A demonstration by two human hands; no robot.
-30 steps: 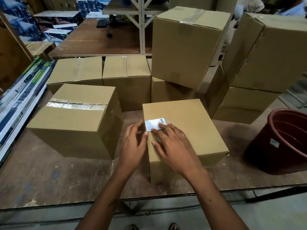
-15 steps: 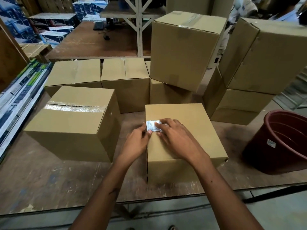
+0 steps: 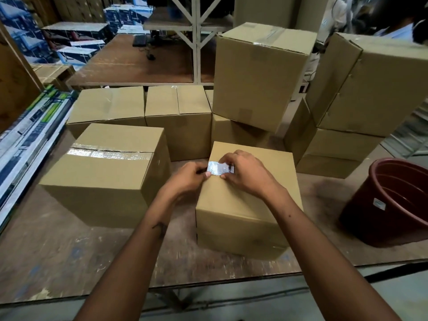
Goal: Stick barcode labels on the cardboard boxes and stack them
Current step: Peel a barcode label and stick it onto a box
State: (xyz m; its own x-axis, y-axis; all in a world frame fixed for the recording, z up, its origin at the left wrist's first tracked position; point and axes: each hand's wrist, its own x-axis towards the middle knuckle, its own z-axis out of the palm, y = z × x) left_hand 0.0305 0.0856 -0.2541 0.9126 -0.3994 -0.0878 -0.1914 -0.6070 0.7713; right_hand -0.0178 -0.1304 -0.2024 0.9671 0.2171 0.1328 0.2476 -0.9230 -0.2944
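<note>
A plain cardboard box (image 3: 252,195) stands on the table right in front of me. A small white barcode label (image 3: 218,168) sits near the top's far left edge. My left hand (image 3: 187,179) pinches the label's left end with curled fingers. My right hand (image 3: 245,173) pinches its right end, fingers bent over the box top. Whether the label lies flat on the cardboard or is lifted off it, I cannot tell.
A taped box (image 3: 104,172) stands to the left. More boxes line the back, one tilted box (image 3: 259,75) stacked on another. A two-box stack (image 3: 361,89) rises at the right. A dark red bucket (image 3: 393,205) sits on the wooden table (image 3: 58,246) at the right.
Both hands went from pressing flat-fingered on the label to pinching its ends with curled fingers. The view has shifted slightly closer.
</note>
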